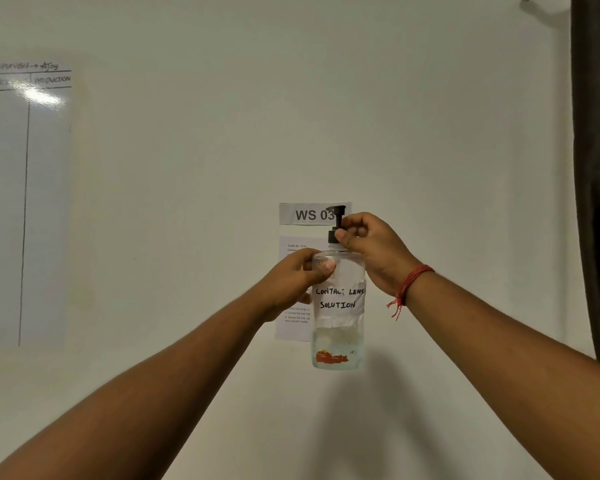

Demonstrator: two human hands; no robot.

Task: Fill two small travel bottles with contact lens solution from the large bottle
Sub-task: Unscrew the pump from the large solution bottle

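Observation:
I hold the large clear bottle (338, 327) upright in the air in front of a wall. It bears a white handwritten label reading "CONTACT LENS SOLUTION" and a small orange mark near its base. My left hand (300, 277) grips the bottle's shoulder from the left. My right hand (371, 249), with a red thread around the wrist, pinches the black pump top (337, 225) at the neck. No small travel bottles are in view.
Behind the bottle a "WS 03" sign (309, 214) and a printed task sheet (293, 327) are stuck to the wall. A whiteboard (25, 202) hangs at the left. A dark curtain (596, 168) runs down the right edge.

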